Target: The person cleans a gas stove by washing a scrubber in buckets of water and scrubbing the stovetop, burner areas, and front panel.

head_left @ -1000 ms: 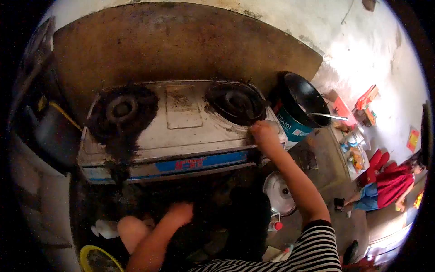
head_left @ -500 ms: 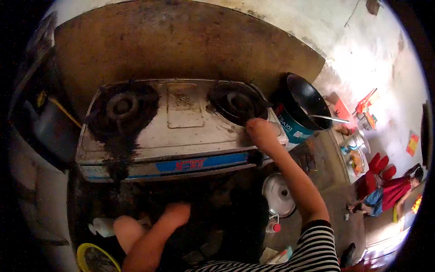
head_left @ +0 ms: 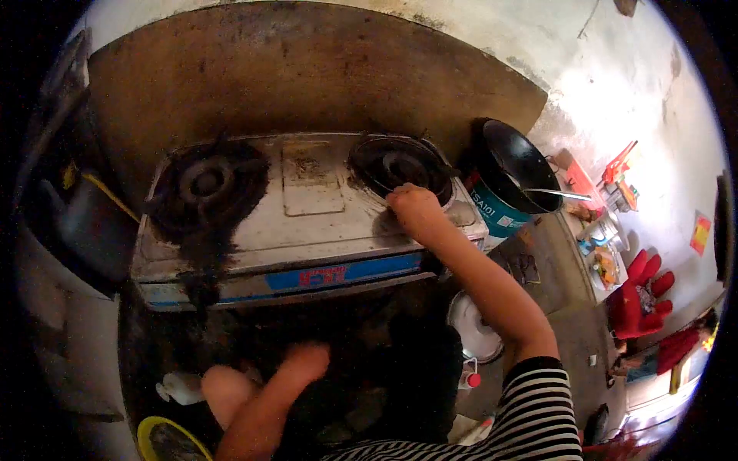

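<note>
My right hand [head_left: 417, 213] reaches over the two-burner gas stove [head_left: 307, 230], fingers bent and pressed down at the front edge of the right burner [head_left: 400, 170]. Whatever those fingers grip, if anything, is hidden under them. Dark grime rings both burners and streaks down the front below the left burner [head_left: 204, 183]. In the shade in front of the stove, my left hand [head_left: 306, 364] hangs low, near my knee and apart from the stove. Its fingers are smeared and dark, so their pose does not show.
Right of the stove, a black wok [head_left: 521, 165] with a metal-handled utensil rests on a teal drum [head_left: 496, 209]. A round metal lid [head_left: 470, 326] and a red-capped bottle [head_left: 470, 378] are on the floor. A yellow-rimmed basin [head_left: 173, 442] is at lower left. A person [head_left: 676, 349] is at far right.
My right hand has slid left along the front of the right burner, staying on the stove top. My left hand has barely shifted. The person at far right has moved lower in view.
</note>
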Demonstrator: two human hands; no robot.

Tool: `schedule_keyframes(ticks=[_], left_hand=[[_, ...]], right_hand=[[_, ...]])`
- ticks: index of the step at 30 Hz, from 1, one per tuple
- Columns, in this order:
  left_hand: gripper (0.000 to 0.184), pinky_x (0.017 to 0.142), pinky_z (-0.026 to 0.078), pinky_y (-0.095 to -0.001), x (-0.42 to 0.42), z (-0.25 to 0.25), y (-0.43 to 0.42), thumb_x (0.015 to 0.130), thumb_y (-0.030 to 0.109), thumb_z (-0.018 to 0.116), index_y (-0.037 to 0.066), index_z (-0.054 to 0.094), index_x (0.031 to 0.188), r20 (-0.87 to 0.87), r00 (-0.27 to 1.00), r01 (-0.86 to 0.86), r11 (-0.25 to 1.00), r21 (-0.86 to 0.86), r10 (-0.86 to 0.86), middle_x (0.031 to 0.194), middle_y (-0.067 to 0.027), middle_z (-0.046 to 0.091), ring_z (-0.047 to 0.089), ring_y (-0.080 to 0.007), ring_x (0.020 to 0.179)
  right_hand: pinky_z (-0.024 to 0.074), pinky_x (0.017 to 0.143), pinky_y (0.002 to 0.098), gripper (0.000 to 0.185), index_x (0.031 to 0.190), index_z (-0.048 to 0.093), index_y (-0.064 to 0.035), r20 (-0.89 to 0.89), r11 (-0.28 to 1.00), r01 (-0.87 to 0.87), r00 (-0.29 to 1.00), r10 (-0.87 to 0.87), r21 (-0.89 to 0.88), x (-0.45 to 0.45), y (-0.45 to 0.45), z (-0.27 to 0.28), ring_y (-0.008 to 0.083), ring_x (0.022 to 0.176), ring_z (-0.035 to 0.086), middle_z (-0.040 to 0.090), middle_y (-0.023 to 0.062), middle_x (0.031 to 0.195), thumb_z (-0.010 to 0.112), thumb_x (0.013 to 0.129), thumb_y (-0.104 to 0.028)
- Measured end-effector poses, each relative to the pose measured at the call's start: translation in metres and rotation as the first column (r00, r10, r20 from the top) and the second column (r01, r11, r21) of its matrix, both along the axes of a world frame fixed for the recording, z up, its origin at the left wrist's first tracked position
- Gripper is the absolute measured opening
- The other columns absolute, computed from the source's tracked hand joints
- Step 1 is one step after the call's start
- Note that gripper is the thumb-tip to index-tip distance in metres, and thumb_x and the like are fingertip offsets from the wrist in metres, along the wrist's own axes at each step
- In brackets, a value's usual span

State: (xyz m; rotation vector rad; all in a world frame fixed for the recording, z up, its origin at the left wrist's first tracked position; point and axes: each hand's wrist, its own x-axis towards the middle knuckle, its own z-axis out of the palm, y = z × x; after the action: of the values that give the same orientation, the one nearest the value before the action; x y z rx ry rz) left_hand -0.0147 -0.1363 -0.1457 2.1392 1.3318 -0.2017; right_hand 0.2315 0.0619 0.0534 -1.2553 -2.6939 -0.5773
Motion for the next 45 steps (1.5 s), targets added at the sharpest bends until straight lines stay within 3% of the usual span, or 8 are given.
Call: schedule_keyframes(ticks=[5, 14, 17, 22, 36, 38, 41, 45], left_hand=[[0.021, 0.074, 0.049, -0.0495, -0.003, 0.004, -0.01, 0.083, 0.012, 0.045, 0.004, 0.063, 0.093, 0.12, 0.99, -0.08, 0.992, 0.098, 0.068, 0.098, -0.0188, 0.063, 0.062, -0.0351, 0.089], [0.022, 0.072, 0.049, -0.048, -0.005, 0.01, -0.006, 0.082, 0.012, 0.045, 0.003, 0.063, 0.092, 0.027, 0.995, -0.094, 0.994, 0.053, 0.092, 0.096, -0.0184, 0.063, 0.062, -0.0347, 0.087], [0.022, 0.072, 0.049, -0.0486, -0.015, -0.003, -0.013, 0.082, 0.011, 0.046, 0.003, 0.063, 0.093, 0.11, 0.993, -0.062, 0.995, 0.081, 0.053, 0.096, -0.0184, 0.063, 0.062, -0.035, 0.087], [0.02, 0.07, 0.05, -0.0471, -0.017, 0.006, -0.014, 0.08, 0.009, 0.05, 0.004, 0.063, 0.093, 0.037, 0.999, -0.03, 0.994, 0.106, 0.027, 0.094, -0.0169, 0.064, 0.063, -0.0337, 0.085], [0.02, 0.072, 0.051, -0.0468, -0.012, 0.008, -0.013, 0.082, 0.012, 0.049, 0.004, 0.065, 0.091, 0.061, 0.991, -0.126, 0.989, 0.074, 0.122, 0.093, -0.0165, 0.065, 0.063, -0.0342, 0.084], [0.022, 0.074, 0.05, -0.0471, -0.007, 0.015, -0.002, 0.082, 0.011, 0.047, 0.003, 0.065, 0.091, 0.068, 0.985, -0.159, 0.987, -0.022, 0.16, 0.093, -0.0177, 0.065, 0.063, -0.0354, 0.084], [0.024, 0.075, 0.051, -0.0469, -0.006, 0.032, 0.004, 0.083, 0.009, 0.044, 0.001, 0.066, 0.091, 0.055, 0.995, -0.087, 0.996, -0.037, 0.089, 0.095, -0.0196, 0.065, 0.063, -0.0371, 0.085], [0.022, 0.075, 0.051, -0.0468, 0.001, -0.007, 0.017, 0.081, 0.009, 0.048, 0.0, 0.065, 0.092, 0.073, 0.985, -0.152, 0.984, -0.09, 0.159, 0.096, -0.0211, 0.065, 0.063, -0.0377, 0.087]], right_hand=[[0.05, 0.075, 0.0388, 0.015, 0.083, 0.062, -0.0057, 0.115, 0.994, 0.081, 0.991, -0.072, -0.076, 0.025, -0.012, 0.007, 0.0299, 0.086, 0.06, 0.062, 0.0121, 0.085, 0.054, 0.071, -0.006], [0.0529, 0.07, 0.0401, 0.014, 0.083, 0.066, -0.0096, 0.078, 0.997, -0.076, 0.994, 0.075, 0.005, -0.031, 0.031, -0.003, 0.0283, 0.081, 0.064, 0.065, 0.0103, 0.081, 0.058, 0.071, -0.012], [0.0528, 0.07, 0.0395, 0.016, 0.086, 0.066, -0.0112, 0.179, 1.0, 0.013, 0.984, -0.008, -0.025, 0.001, 0.005, 0.002, 0.0282, 0.082, 0.063, 0.065, 0.0095, 0.081, 0.058, 0.072, -0.011], [0.0535, 0.068, 0.039, 0.014, 0.083, 0.066, -0.0098, 0.185, 0.999, 0.046, 0.982, -0.04, -0.028, -0.033, 0.031, -0.006, 0.0273, 0.083, 0.063, 0.065, 0.0107, 0.083, 0.057, 0.072, -0.01], [0.0496, 0.073, 0.0399, 0.012, 0.083, 0.06, -0.0054, -0.002, 0.991, 0.118, 0.993, -0.118, -0.059, -0.029, 0.003, -0.003, 0.0318, 0.087, 0.058, 0.059, 0.0141, 0.084, 0.055, 0.071, -0.004], [0.049, 0.075, 0.0401, 0.013, 0.083, 0.06, -0.0049, -0.083, 0.999, -0.039, 0.996, 0.042, 0.027, -0.058, 0.034, -0.021, 0.0323, 0.088, 0.058, 0.059, 0.0144, 0.084, 0.056, 0.071, -0.003], [0.0484, 0.077, 0.04, 0.014, 0.083, 0.06, -0.0046, -0.239, 0.999, 0.04, 0.97, -0.038, 0.001, -0.089, 0.053, -0.036, 0.0326, 0.089, 0.057, 0.06, 0.0143, 0.085, 0.056, 0.07, -0.003], [0.0485, 0.079, 0.039, 0.016, 0.086, 0.061, -0.0051, -0.312, 0.994, -0.051, 0.947, 0.077, 0.093, -0.053, 0.009, -0.038, 0.032, 0.091, 0.057, 0.06, 0.0134, 0.089, 0.054, 0.072, -0.004]])
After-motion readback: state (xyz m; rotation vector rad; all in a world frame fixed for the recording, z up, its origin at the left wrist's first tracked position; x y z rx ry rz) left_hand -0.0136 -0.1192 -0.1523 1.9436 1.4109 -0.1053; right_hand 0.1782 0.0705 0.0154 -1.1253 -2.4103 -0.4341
